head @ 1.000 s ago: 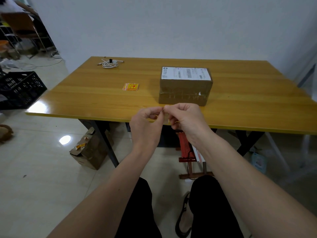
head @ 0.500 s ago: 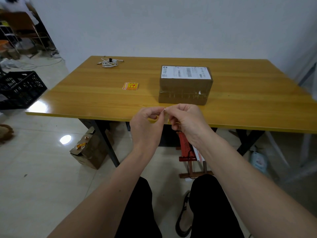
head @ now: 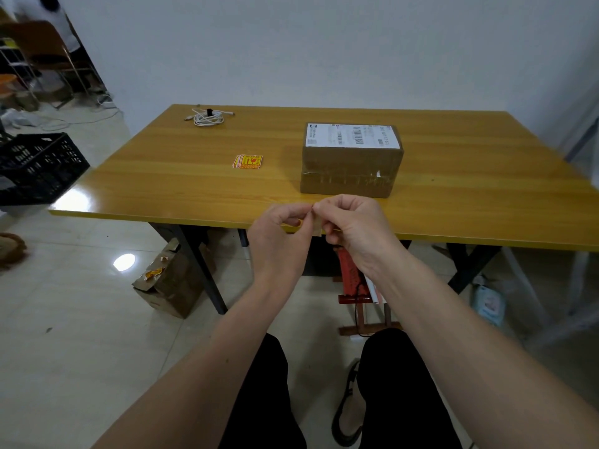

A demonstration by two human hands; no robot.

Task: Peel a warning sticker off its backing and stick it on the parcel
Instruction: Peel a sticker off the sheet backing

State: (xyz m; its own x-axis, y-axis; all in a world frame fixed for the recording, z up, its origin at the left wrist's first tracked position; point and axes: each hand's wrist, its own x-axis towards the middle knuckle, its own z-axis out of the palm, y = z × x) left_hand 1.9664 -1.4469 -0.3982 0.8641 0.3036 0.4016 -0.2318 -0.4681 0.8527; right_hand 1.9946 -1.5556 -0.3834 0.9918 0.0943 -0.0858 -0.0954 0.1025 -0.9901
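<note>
1. Risk, as we judge it: the sticker, pinched at one corner between both hands over the table edge, could curl onto itself or tear.
2. Our left hand and right hand meet fingertip to fingertip, both gripping it, near the parcel.
3. Spare stickers lie left of the parcel.

Parcel: brown cardboard box, taped along the near side; white shipping label with barcodes on top; flat on the wooden table, centre-right.
Sticker stack: small yellow-and-red warning stickers, lying flat on the table, well left of the parcel.
Sticker on backing: pale, small slip held above the table's near edge, pinched between fingertips; printed face hidden.
</note>
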